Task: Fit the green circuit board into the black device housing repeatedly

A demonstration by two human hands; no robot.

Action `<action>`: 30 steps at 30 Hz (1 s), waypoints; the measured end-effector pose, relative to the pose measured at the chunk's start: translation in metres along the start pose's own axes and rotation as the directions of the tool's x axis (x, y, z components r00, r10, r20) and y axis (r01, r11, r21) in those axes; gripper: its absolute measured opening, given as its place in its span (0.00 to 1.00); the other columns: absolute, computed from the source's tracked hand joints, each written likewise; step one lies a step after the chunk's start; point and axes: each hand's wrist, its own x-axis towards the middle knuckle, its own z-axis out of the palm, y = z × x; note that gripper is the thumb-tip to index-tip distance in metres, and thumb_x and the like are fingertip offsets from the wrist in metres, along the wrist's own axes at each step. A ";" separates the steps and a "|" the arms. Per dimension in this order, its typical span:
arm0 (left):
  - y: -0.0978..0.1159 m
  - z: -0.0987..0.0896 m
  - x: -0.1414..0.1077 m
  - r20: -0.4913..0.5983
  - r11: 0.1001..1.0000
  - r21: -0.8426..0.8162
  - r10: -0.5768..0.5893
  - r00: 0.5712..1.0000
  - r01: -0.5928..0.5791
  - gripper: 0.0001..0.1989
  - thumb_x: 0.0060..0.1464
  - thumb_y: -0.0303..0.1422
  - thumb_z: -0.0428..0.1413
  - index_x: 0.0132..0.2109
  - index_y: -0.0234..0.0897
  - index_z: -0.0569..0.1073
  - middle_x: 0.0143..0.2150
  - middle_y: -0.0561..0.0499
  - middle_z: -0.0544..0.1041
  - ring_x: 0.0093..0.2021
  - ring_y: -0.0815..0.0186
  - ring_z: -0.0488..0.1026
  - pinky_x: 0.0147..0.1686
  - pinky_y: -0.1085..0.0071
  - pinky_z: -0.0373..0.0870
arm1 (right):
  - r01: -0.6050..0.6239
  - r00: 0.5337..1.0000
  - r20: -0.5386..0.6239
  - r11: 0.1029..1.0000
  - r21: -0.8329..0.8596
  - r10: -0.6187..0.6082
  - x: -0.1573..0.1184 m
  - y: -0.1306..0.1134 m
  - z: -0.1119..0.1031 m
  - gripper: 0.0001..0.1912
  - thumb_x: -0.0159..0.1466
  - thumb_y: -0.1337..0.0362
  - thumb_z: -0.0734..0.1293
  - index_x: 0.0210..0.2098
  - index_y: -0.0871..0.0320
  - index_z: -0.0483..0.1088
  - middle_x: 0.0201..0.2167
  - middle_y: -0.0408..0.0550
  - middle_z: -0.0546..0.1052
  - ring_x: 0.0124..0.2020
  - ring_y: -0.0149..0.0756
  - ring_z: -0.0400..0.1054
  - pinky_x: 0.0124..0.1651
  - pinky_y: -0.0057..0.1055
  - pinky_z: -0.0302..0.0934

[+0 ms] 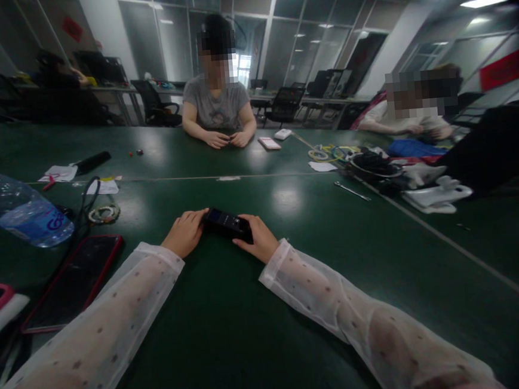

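A small black box-shaped device with a lit screen [226, 222] is low over or on the green table in front of me; I cannot tell whether it touches the surface. My left hand [186, 233] is closed at its left end, fingers curled over the far edge. At the opposite end, my right hand [259, 237] grips it, with the thumb on the near side and the fingers behind. Both forearms wear sheer white dotted sleeves.
Left of my arm are a red-edged phone [80, 280], a water bottle [22, 204] and a tape-like ring [104, 214]. A wrench [352, 191] lies to the right, near piled cables [374, 164]. Across the table [197, 319] sits a person [218, 102]; another person [408, 111] is at the right.
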 end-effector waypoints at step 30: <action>-0.001 0.000 0.000 -0.002 0.998 0.042 0.036 0.999 -0.036 0.18 0.62 0.28 0.44 0.58 0.35 0.66 0.61 0.43 0.65 0.59 0.54 0.61 0.53 0.55 0.63 | -0.035 0.999 -0.020 0.999 0.039 0.036 0.001 0.002 0.001 0.31 0.57 0.59 0.72 0.56 0.57 0.58 0.50 0.55 0.69 0.51 0.45 0.66 0.53 0.50 0.64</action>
